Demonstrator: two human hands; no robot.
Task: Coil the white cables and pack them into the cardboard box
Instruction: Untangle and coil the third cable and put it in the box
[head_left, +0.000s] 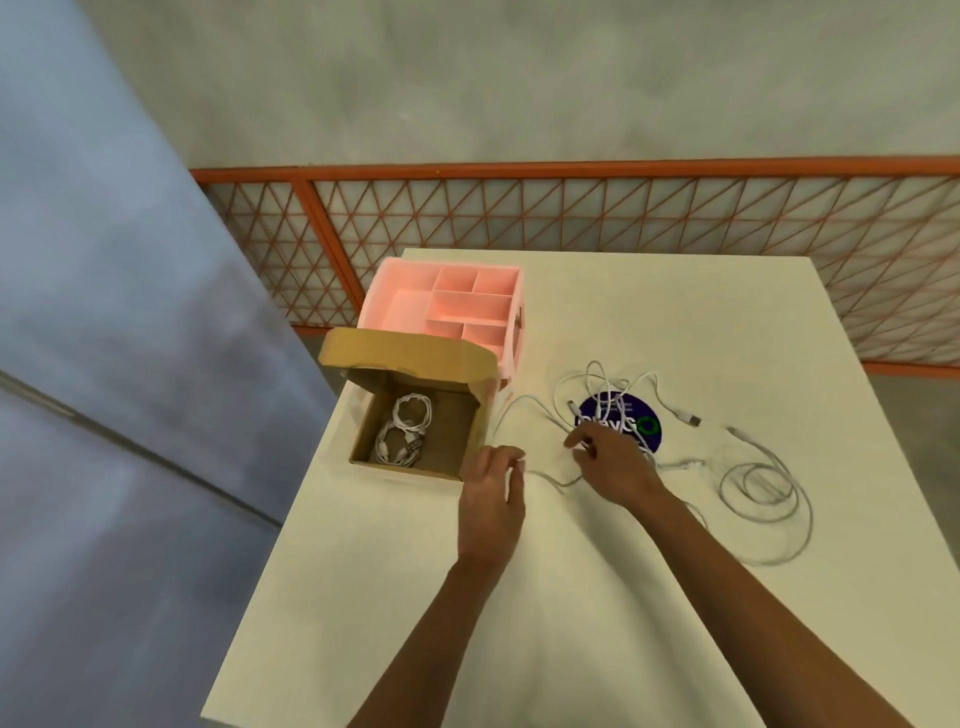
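Both bare hands, left hand (493, 483) loosely open and right hand (613, 462) spread, reached the tangled white cable (597, 400) on the white table (467, 597). I judged that pulling could knot it, or drag the loose coiled white cable (763, 499) away from the open brown cardboard box (415, 431).

A pale cream surface (597, 597) with square corners fills the lower half of the view, and a dark blue round sticker (636, 415) with partly readable lettering lies on it. Behind its far edge runs an orange metal railing (571, 171) with a lattice of thin diagonal bars over whitish panels, and above that rises a plain grey wall (519, 78) in soft, even light. To the left, a smooth bluish-grey floor (104, 364) stretches away, crossed by a darker diagonal seam.
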